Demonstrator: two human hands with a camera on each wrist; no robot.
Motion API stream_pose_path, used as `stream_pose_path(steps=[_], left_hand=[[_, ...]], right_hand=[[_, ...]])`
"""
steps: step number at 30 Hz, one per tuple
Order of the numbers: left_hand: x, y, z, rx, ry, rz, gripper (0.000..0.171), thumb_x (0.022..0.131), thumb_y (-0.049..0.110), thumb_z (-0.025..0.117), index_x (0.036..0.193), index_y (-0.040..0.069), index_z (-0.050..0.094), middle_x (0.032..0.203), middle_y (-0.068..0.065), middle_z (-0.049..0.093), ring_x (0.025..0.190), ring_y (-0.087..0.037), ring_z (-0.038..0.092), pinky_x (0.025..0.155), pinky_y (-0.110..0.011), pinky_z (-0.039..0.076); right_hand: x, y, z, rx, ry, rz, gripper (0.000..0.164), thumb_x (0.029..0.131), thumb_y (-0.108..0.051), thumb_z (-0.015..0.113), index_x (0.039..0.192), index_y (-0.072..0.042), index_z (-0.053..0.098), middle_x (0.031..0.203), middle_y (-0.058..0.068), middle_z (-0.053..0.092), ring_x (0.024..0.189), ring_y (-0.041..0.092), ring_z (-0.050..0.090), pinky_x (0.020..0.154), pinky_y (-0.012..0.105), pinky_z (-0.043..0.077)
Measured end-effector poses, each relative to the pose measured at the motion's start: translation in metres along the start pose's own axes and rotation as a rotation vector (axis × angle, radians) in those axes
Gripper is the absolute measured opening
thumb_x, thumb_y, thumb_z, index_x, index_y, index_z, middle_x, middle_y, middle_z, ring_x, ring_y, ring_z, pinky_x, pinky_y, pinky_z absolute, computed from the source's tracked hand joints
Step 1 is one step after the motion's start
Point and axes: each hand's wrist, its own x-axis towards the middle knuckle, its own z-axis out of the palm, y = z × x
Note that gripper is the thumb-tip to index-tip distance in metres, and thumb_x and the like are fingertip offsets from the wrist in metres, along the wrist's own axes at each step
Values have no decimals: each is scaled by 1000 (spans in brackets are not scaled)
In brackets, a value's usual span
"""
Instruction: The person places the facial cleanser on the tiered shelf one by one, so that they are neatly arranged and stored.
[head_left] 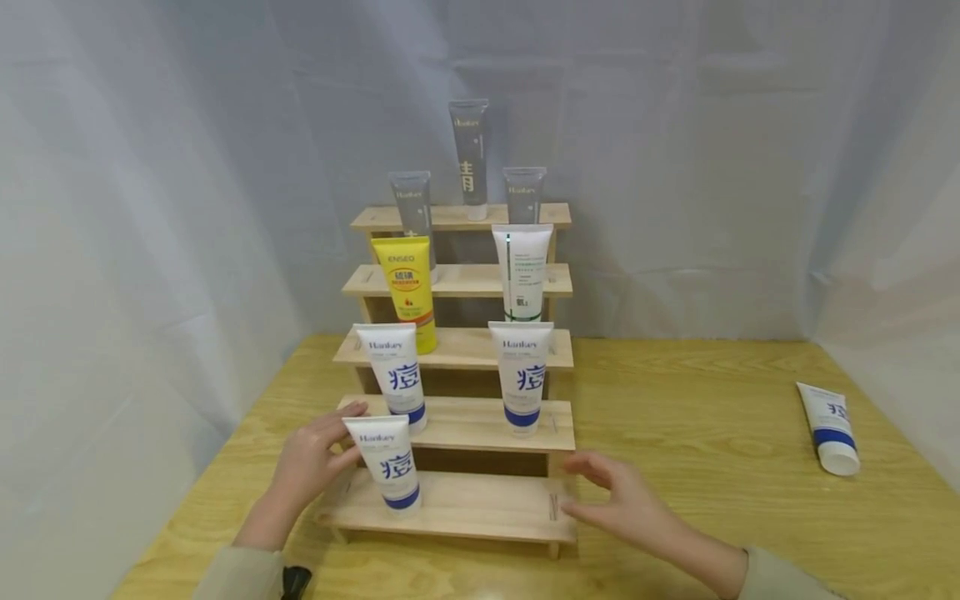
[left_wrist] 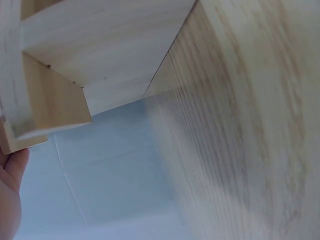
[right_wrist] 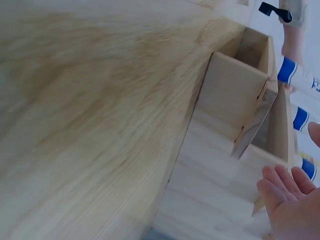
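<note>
A stepped wooden display rack (head_left: 480,504) stands on the table, bearing several squeeze tubes. My left hand (head_left: 311,454) is at the rack's left side, beside the white-and-blue tube (head_left: 390,467) on the lowest step. In the left wrist view, a finger (left_wrist: 18,162) touches the end of a wooden shelf (left_wrist: 57,100). My right hand (head_left: 626,504) is by the rack's right end, its fingers extended and holding nothing. Above stand two more white-and-blue tubes (head_left: 522,379), a yellow tube (head_left: 408,292), a white tube with a green stripe (head_left: 522,271) and several grey tubes (head_left: 468,154).
Another white-and-blue tube (head_left: 828,425) lies on the wooden table (head_left: 675,400), far to the right. Pale cloth (head_left: 675,167) hangs behind the rack and along both sides. A dark item (head_left: 296,579) shows at the left sleeve.
</note>
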Motion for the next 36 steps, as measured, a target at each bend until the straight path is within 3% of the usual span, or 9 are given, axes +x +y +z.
stream_pose_path(steps=[2, 8, 19, 22, 25, 30, 32, 36], left_hand=[[0, 0, 0, -1, -2, -1, 67, 83, 58, 35, 89, -2, 65, 101, -17, 62, 88, -33, 61, 74, -47, 49], [0, 1, -1, 2, -13, -12, 67, 83, 57, 36, 89, -2, 65, 102, -17, 62, 89, -33, 60, 74, -47, 49], [0, 1, -1, 12, -13, -11, 68, 83, 58, 34, 89, -2, 66, 101, -17, 62, 88, -33, 61, 74, -47, 49], [0, 1, -1, 10, -9, -6, 68, 83, 58, 35, 88, -3, 66, 101, -17, 62, 88, -32, 61, 74, -46, 50], [1, 1, -2, 5, -9, -5, 67, 83, 57, 36, 88, -3, 65, 101, -17, 62, 89, -32, 61, 75, -46, 49], [1, 1, -2, 2, -25, -25, 66, 83, 58, 37, 89, -1, 66, 103, -16, 62, 91, -31, 60, 76, -46, 49], [1, 0, -2, 4, -30, -31, 66, 82, 58, 36, 89, -1, 66, 103, -16, 62, 91, -31, 60, 77, -46, 49], [0, 0, -1, 8, -18, -17, 68, 83, 59, 35, 88, -1, 66, 101, -16, 62, 89, -32, 61, 74, -46, 50]], right_hand=[[-5, 4, -6, -9, 18, 6, 38, 75, -14, 72, 104, 3, 56, 103, 15, 61, 97, 32, 56, 88, 44, 43], [-13, 15, -28, -22, 75, 131, 39, 75, -15, 71, 106, 2, 55, 106, 18, 58, 100, 36, 53, 89, 47, 40], [-20, 50, -79, -179, 232, 245, 42, 80, -18, 67, 110, 5, 51, 109, 25, 55, 103, 38, 51, 87, 46, 43], [-23, 82, -94, -230, 288, 231, 43, 79, -21, 68, 110, 5, 52, 107, 24, 56, 100, 36, 53, 85, 40, 46], [-26, 129, -110, -315, 332, 215, 45, 79, -30, 67, 110, 0, 53, 105, 18, 59, 95, 28, 56, 79, 26, 50], [-34, 190, -140, -382, 388, 241, 48, 79, -38, 65, 112, -5, 53, 105, 12, 59, 93, 20, 55, 71, 8, 43], [-37, 202, -152, -393, 401, 284, 51, 79, -41, 64, 114, -6, 52, 107, 13, 58, 95, 24, 54, 75, 16, 46], [-44, 211, -173, -405, 393, 391, 62, 78, -51, 59, 121, -7, 47, 115, 15, 53, 102, 34, 50, 80, 45, 46]])
